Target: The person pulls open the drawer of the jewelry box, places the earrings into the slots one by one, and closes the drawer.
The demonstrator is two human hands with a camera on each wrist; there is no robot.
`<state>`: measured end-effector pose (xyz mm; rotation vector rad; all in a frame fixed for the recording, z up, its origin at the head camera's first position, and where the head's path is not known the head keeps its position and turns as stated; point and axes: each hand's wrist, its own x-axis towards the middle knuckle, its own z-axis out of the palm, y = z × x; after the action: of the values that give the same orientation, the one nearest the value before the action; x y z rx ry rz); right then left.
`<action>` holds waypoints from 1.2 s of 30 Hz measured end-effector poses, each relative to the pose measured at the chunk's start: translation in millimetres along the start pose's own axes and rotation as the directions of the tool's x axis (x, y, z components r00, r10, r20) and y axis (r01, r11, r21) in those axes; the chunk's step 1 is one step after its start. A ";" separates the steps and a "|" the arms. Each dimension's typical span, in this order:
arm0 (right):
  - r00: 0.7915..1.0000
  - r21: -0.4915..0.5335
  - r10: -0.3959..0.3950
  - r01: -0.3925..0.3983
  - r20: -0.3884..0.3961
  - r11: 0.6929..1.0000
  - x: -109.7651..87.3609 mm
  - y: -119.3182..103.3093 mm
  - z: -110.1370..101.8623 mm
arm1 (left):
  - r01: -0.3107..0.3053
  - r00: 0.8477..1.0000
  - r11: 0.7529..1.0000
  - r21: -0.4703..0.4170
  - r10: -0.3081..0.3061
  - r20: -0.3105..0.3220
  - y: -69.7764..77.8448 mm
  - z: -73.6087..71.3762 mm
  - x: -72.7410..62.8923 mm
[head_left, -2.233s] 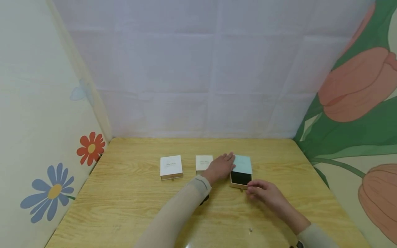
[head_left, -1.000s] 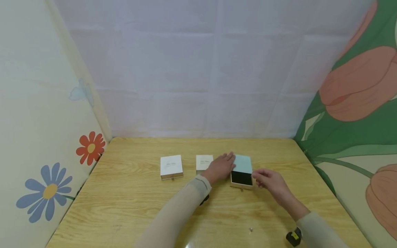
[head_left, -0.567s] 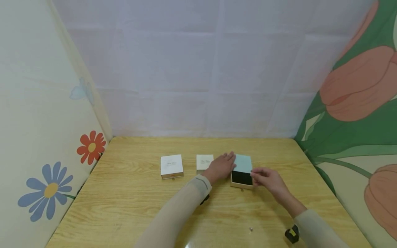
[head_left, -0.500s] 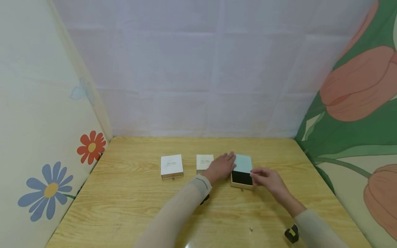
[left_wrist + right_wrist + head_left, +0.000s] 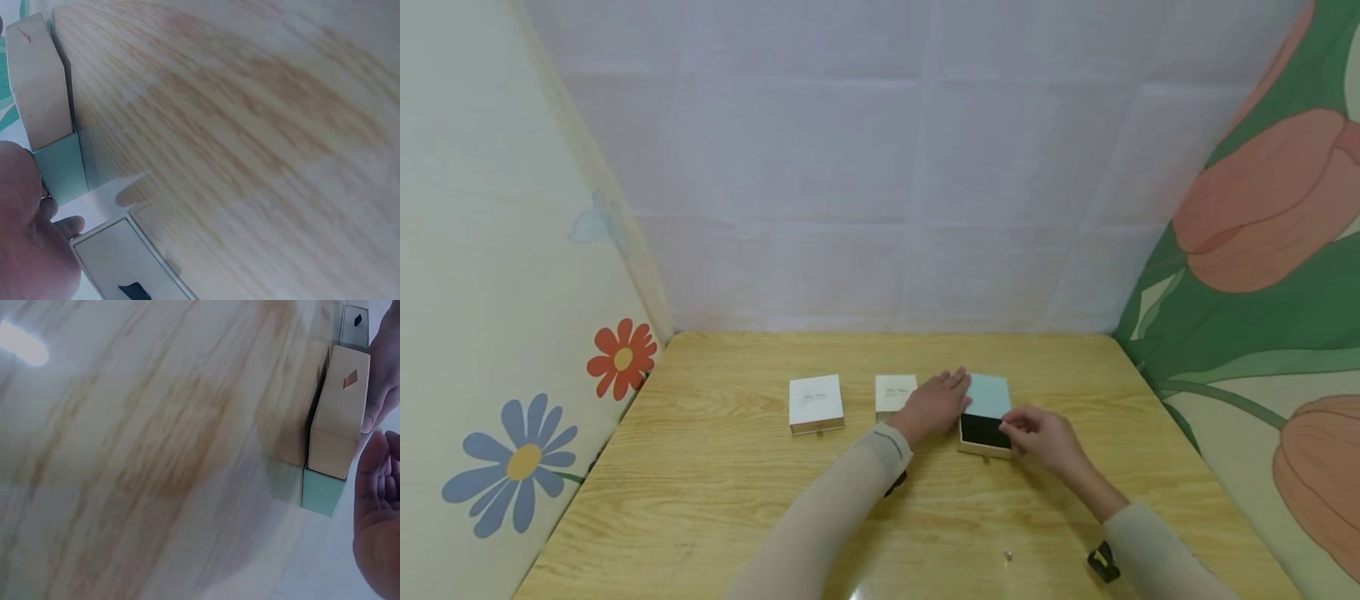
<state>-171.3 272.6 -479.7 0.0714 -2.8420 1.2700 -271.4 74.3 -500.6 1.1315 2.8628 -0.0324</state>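
Observation:
A pale-blue drawer box (image 5: 988, 395) stands at the right of the row, its tan drawer (image 5: 981, 452) pulled out toward me and a black lining (image 5: 984, 431) showing inside. My left hand (image 5: 934, 408) rests against the left side of its sleeve, fingers fairly straight. Over the drawer's right edge is my right hand (image 5: 1043, 440), thumb and forefinger tips brought together and the other fingers curled. The right wrist view has these fingertips beside the box (image 5: 340, 412); whether anything small is between them is too unclear to tell.
A white drawer box (image 5: 816, 402) and a cream one (image 5: 892, 393) stand to the left, both with their drawers in. A tiny shiny piece (image 5: 1008, 555) lies near the front of the wooden table (image 5: 700, 500). A pale cloth (image 5: 880, 167) hangs behind.
My right hand has moved from the drawer's front right corner to its right side, then slightly left over the black lining. The left hand and the boxes have stayed put.

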 end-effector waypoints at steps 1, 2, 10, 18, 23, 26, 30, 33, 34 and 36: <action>1.000 -0.010 -0.004 0.004 0.004 1.000 0.1 -0.2 0.2 | 0.000 1.000 1.000 -0.001 0.000 0.001 0.0 0.2 0.0; 1.000 -0.021 -0.008 0.008 0.006 1.000 0.2 -0.5 0.2 | 0.001 1.000 1.000 -0.004 -0.001 0.001 0.0 0.4 0.1; 1.000 -0.128 -0.015 0.015 0.002 0.992 3.3 -2.1 1.4 | -0.003 1.000 1.000 -0.010 0.003 -0.004 -1.1 0.9 1.4; 0.999 -0.170 -0.036 0.036 0.000 0.985 5.5 2.7 5.7 | -0.009 1.000 1.000 -0.022 0.008 -0.007 -0.6 0.1 0.8; 1.000 -0.194 -0.022 0.024 0.011 0.981 7.0 3.7 8.0 | -0.005 1.000 1.000 -0.017 0.005 -0.006 -1.1 0.1 0.9; 1.000 -0.207 -0.019 0.022 0.016 0.978 7.6 3.9 8.7 | -0.004 1.000 1.000 -0.020 0.004 -0.004 -0.8 -1.0 0.4; 0.999 -0.223 -0.037 0.042 0.025 0.974 8.0 5.1 9.3 | -0.005 1.000 1.000 -0.026 0.005 -0.004 -0.8 -0.7 0.7; 0.998 -0.236 -0.056 0.063 0.034 0.970 8.2 5.4 9.4 | -0.008 1.000 1.000 -0.026 0.008 -0.005 -1.1 0.0 1.1; 0.997 -0.240 -0.062 0.069 0.038 0.968 8.3 5.5 9.5 | -0.007 1.000 1.000 -0.025 0.007 -0.005 -1.1 0.1 1.3; 0.996 -0.251 -0.072 0.081 0.046 0.964 8.5 5.3 9.7 | -0.006 1.000 1.000 -0.029 0.006 -0.002 -0.9 -0.3 1.2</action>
<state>-180.2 268.7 -489.7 0.1980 -2.9722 0.8917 -272.9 74.5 -500.4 1.1356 2.8522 0.0103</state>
